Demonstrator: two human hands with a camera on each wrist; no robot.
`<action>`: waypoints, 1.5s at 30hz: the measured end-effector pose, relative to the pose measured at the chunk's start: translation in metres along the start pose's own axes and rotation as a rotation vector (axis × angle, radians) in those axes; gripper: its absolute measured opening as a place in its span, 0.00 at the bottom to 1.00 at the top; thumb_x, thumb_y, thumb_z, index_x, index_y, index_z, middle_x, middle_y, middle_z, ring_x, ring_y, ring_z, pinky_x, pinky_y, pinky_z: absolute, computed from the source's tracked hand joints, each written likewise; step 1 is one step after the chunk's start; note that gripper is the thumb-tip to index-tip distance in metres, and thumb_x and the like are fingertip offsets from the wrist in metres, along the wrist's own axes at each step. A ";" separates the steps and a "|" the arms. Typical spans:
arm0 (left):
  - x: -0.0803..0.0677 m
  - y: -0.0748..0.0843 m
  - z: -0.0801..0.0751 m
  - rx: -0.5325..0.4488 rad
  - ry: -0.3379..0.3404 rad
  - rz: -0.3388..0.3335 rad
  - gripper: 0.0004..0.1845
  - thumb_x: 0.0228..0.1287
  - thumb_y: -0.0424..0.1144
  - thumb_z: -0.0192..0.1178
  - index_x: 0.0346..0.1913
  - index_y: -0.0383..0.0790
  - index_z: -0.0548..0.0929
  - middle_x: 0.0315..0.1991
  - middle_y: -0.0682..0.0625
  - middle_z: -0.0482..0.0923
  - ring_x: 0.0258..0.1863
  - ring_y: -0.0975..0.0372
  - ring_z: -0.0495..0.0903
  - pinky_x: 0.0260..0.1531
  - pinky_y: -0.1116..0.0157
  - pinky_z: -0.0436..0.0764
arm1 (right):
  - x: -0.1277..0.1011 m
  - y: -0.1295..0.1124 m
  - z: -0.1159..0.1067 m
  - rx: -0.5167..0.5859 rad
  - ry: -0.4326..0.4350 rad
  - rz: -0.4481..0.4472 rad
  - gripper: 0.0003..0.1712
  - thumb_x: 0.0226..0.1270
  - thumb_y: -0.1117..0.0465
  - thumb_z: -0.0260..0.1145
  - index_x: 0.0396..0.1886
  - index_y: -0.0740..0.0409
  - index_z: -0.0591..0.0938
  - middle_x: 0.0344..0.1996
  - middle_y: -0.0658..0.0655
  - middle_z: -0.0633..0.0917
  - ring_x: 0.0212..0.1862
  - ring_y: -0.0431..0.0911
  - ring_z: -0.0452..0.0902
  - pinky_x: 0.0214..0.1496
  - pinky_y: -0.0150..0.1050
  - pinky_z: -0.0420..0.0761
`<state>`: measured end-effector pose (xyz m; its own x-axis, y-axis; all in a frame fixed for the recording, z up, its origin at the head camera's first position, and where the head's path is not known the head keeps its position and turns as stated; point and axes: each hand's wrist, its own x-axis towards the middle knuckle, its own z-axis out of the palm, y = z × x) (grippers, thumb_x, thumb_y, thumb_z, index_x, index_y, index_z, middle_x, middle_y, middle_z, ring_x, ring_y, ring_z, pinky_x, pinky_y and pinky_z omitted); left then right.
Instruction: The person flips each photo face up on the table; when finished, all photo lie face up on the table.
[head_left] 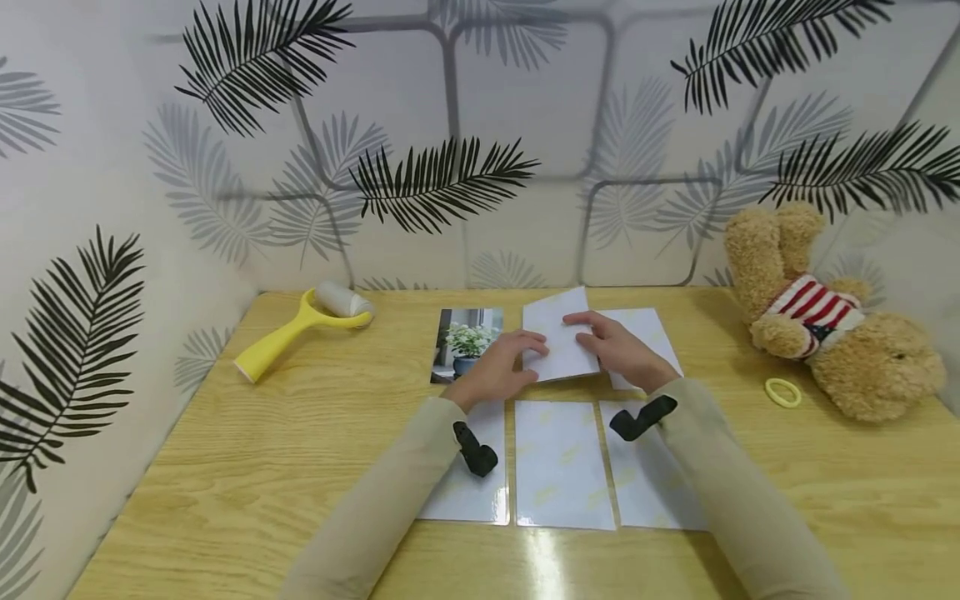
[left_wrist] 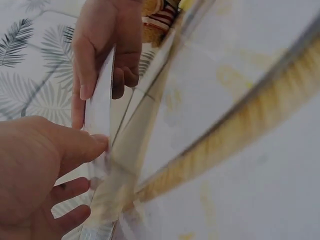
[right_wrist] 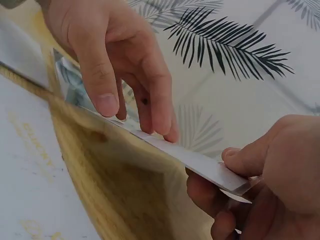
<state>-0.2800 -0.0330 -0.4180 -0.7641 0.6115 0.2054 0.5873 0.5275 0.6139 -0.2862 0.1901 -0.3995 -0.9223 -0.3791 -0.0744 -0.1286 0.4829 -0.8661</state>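
Observation:
A white-backed photo card (head_left: 555, 358) is raised at a tilt off the table. My right hand (head_left: 618, 343) pinches its right side; in the right wrist view the thumb (right_wrist: 240, 160) lies on top and the fingers underneath. Over the card's left side is my left hand (head_left: 498, 367), its loosely bent fingers touching or nearly touching the white face. A picture card (head_left: 468, 321) of a white-flowering potted plant lies face up beside the left hand. Partly under the right hand is another white card (head_left: 645, 325). The raised card's underside is hidden.
Three white cards, left (head_left: 472, 500), middle (head_left: 564, 467) and right (head_left: 652, 492), form a nearer row below my forearms. A yellow-handled roller (head_left: 281, 342) lies at the back left. At the right are a teddy bear (head_left: 840, 333) and a yellow ring (head_left: 783, 393). A patterned wall (head_left: 517, 242) borders the table.

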 end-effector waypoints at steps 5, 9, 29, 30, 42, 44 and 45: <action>-0.002 0.010 -0.003 -0.220 0.179 -0.176 0.22 0.64 0.36 0.54 0.60 0.35 0.68 0.63 0.39 0.62 0.60 0.49 0.64 0.57 0.52 0.67 | -0.008 -0.002 -0.009 0.097 0.008 -0.015 0.23 0.74 0.61 0.46 0.67 0.56 0.62 0.62 0.63 0.62 0.50 0.54 0.59 0.42 0.40 0.64; -0.003 0.019 -0.006 -0.588 0.176 -0.366 0.34 0.69 0.44 0.50 0.71 0.40 0.49 0.67 0.42 0.59 0.57 0.50 0.71 0.54 0.54 0.73 | -0.010 0.000 -0.014 0.144 0.004 -0.024 0.23 0.74 0.60 0.45 0.67 0.56 0.61 0.63 0.59 0.59 0.49 0.50 0.54 0.39 0.37 0.57; 0.002 0.021 0.000 -1.059 0.199 -0.370 0.31 0.68 0.31 0.48 0.71 0.51 0.53 0.62 0.39 0.69 0.38 0.57 0.81 0.46 0.53 0.78 | 0.002 -0.009 0.006 -0.184 0.121 0.038 0.22 0.73 0.53 0.47 0.62 0.52 0.71 0.57 0.71 0.59 0.58 0.60 0.51 0.56 0.54 0.60; 0.002 0.021 0.000 -1.062 0.192 -0.357 0.31 0.68 0.31 0.49 0.71 0.52 0.54 0.61 0.39 0.69 0.38 0.57 0.82 0.46 0.52 0.78 | 0.003 -0.010 0.007 -0.172 0.102 0.021 0.23 0.74 0.52 0.45 0.62 0.55 0.70 0.57 0.70 0.62 0.57 0.60 0.55 0.56 0.53 0.62; 0.007 0.027 -0.005 -0.911 0.080 -0.334 0.27 0.73 0.45 0.42 0.72 0.50 0.52 0.65 0.40 0.62 0.49 0.47 0.76 0.49 0.49 0.76 | 0.000 -0.030 0.018 -0.072 -0.089 0.071 0.37 0.72 0.38 0.26 0.71 0.54 0.53 0.59 0.67 0.65 0.55 0.61 0.68 0.49 0.49 0.72; 0.009 0.028 -0.006 -0.868 0.044 -0.336 0.26 0.74 0.46 0.38 0.72 0.50 0.52 0.66 0.40 0.61 0.52 0.45 0.74 0.49 0.49 0.76 | -0.001 -0.033 0.017 -0.063 -0.093 0.066 0.38 0.71 0.37 0.25 0.70 0.56 0.51 0.58 0.67 0.64 0.54 0.61 0.68 0.48 0.48 0.73; 0.010 0.028 -0.006 -0.846 0.019 -0.341 0.26 0.74 0.47 0.37 0.72 0.51 0.52 0.67 0.41 0.60 0.54 0.45 0.73 0.50 0.49 0.75 | -0.001 -0.035 0.017 -0.056 -0.093 0.063 0.39 0.71 0.36 0.26 0.70 0.57 0.51 0.58 0.67 0.64 0.54 0.60 0.68 0.47 0.48 0.74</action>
<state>-0.2727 -0.0158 -0.3940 -0.8690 0.4880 -0.0818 -0.0576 0.0646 0.9963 -0.2746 0.1601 -0.3777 -0.8917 -0.4170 -0.1760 -0.0937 0.5505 -0.8295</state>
